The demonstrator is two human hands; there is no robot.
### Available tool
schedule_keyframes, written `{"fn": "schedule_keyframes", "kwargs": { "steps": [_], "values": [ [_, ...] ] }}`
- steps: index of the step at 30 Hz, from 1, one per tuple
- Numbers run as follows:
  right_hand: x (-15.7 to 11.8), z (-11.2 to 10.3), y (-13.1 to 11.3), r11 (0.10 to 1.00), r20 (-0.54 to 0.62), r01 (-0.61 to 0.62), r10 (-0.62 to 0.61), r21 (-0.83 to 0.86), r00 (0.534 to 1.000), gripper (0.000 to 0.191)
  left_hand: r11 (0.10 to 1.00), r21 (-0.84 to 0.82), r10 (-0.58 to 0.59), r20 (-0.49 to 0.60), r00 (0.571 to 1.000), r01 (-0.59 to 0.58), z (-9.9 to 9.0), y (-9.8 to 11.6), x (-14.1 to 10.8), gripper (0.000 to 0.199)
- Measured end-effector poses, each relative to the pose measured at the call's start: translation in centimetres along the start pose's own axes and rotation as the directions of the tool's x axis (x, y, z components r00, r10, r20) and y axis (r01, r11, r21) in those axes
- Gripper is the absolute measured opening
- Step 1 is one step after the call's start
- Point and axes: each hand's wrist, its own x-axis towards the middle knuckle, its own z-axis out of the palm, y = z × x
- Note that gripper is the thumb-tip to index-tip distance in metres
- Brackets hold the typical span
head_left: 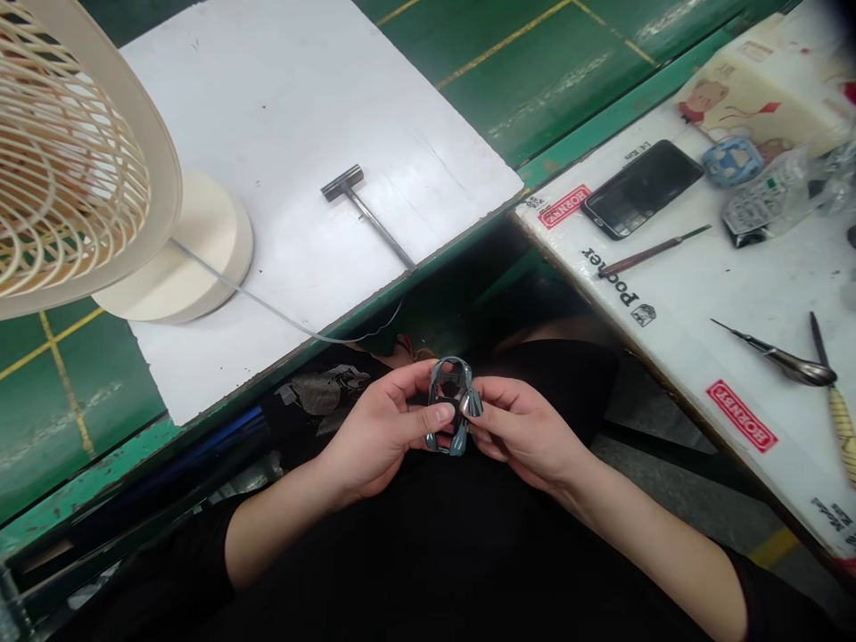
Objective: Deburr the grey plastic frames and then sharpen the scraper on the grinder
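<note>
Above my lap, both hands hold a small glossy grey-blue shell (457,443), which looks like a hollow model car body with dark openings. My left hand (382,426) grips its left side, the thumb lying across the middle and the fingers behind. On the right side, my right hand (522,426) pinches the shell's edge between thumb and fingers. The fingertips hide part of the shell, and whether a smaller piece sits under the right thumb is unclear.
A T-shaped metal hammer (374,218) and a cream fan (193,259) with a thin cord are on the white board (287,98). On the right-hand table (675,357) lie a phone (642,189), a thin tool (659,250), pointed tools (782,355), a blue toy car (732,161) and bagged parts.
</note>
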Motion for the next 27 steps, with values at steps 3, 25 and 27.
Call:
{"fn": "schedule_keyframes", "kwargs": {
  "steps": [3, 25, 27],
  "values": [
    [0.0, -0.2, 0.0, 1.0, 0.031, -0.003, 0.004, -0.008, 1.0, 0.045, 0.999, -0.037, -0.018, -0.014, 1.0, 0.017, 0.0, 0.4, 0.1, 0.048],
    [-0.7, 0.0, -1.3, 0.894, -0.046, 0.312, -0.343, -0.321, 0.938, 0.03, 0.998, -0.038, -0.059, -0.004, 0.998, 0.058, 0.5, 1.4, -0.2, 0.048],
    [-0.7, 0.1, -1.3, 0.918, -0.033, 0.288, -0.308, -0.273, 0.951, 0.032, 0.998, -0.037, -0.058, 0.003, 0.998, 0.058, 0.5, 1.4, -0.2, 0.048]
  ]
}}
